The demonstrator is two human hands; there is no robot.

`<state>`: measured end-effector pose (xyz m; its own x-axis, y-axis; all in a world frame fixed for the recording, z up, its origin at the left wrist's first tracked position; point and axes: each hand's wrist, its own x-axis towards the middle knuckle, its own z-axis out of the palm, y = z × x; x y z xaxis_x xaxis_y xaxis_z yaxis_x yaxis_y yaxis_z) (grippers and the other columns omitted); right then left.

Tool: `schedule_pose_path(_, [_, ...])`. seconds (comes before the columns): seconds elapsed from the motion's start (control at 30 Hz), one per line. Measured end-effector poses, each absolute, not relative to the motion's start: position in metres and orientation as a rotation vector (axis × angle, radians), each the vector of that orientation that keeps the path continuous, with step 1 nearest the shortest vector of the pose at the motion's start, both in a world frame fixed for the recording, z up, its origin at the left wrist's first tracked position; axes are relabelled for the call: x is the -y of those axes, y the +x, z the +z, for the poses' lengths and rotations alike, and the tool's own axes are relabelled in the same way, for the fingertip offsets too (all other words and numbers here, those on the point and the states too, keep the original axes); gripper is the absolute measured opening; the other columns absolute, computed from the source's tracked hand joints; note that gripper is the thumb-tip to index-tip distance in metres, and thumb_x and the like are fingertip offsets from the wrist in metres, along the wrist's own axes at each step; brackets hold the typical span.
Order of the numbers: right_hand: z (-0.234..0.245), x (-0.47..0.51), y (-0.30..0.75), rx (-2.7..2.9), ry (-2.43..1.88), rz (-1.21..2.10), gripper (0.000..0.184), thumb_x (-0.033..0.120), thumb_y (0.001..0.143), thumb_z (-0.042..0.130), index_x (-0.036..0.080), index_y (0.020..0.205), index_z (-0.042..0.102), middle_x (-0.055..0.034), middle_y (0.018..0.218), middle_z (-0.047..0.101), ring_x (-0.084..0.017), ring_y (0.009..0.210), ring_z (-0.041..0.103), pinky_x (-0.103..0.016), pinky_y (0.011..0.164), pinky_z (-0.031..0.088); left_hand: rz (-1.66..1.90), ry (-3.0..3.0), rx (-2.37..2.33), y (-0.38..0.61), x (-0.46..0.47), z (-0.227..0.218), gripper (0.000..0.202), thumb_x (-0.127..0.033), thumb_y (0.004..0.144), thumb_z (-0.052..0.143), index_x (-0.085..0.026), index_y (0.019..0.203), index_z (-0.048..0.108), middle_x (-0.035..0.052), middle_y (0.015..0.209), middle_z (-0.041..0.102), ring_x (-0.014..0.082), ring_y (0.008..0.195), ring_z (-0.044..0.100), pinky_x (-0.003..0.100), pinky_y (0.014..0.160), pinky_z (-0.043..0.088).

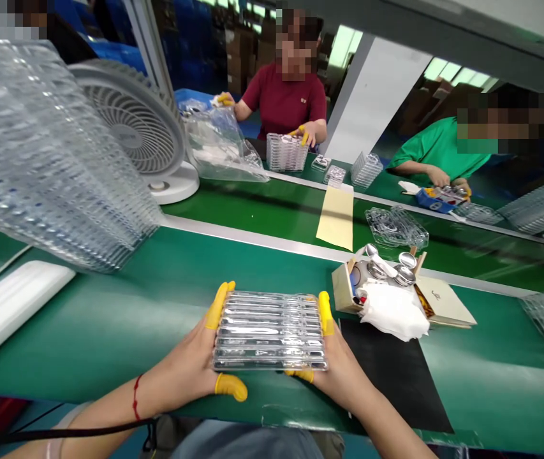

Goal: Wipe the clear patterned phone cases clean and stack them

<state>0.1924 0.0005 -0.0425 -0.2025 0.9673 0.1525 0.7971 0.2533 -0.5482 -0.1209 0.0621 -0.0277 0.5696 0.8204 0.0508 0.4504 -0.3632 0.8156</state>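
My left hand (pixel 180 363) and my right hand (pixel 341 363) grip a small stack of transparent plastic blister trays (pixel 269 331) from either side, just above the green conveyor belt (pixel 109 325). Yellow finger cots cover several of my fingers. Ahead of my right hand, an open cardboard box (pixel 345 287) holds round silver metal pieces (pixel 405 268), partly covered by a crumpled white tissue (pixel 391 312). A black mat (pixel 386 376) lies on the belt under the box and next to my right hand.
A tall transparent tray stack (pixel 46 159) leans at the left, before a white desk fan (pixel 132 121). A cream sheet (pixel 336 217) and a loose tray (pixel 396 226) lie on the far belt. Two co-workers (pixel 284 95) (pixel 437 146) handle trays across it.
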Motion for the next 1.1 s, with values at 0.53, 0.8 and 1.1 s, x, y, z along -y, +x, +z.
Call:
schedule_pose_path(0.53, [0.021,0.003,0.209,1.974,-1.628,0.853,0.141,0.061,0.071,0.095,0.026,0.173,0.005,-0.0197,0.158,0.055,-0.038,0.141,0.059,-0.052,0.112,0.054,0.73,2.134,-1.082,-0.125,-0.059,-0.032,0.104,-0.051,0.097,0.071,-0.032,0.172,0.001,0.0205,0.164,0.043,0.0406,0.141,0.059,0.06,0.117,0.05])
schedule_pose_path(0.8, [0.072,-0.063,0.311,1.773,-1.977,-0.407,0.046,0.054,0.102,0.057,0.02,0.126,0.077,-0.0177,0.119,0.073,-0.037,0.112,0.068,-0.054,0.099,0.055,0.796,2.079,-1.255,-0.111,-0.027,-0.058,0.099,-0.057,0.099,0.064,-0.027,0.172,0.004,0.0221,0.161,0.049,0.0414,0.138,0.062,0.06,0.111,0.054])
schedule_pose_path(1.1, [0.057,-0.083,0.324,1.937,-2.004,-0.401,0.039,0.042,0.102,0.049,0.022,0.085,0.077,-0.0133,0.087,0.071,-0.032,0.087,0.066,-0.046,0.084,0.054,0.769,2.177,-1.217,-0.112,-0.027,-0.06,0.106,-0.056,0.1,0.062,-0.027,0.171,-0.011,0.023,0.162,0.049,0.0397,0.133,0.067,0.054,0.106,0.059])
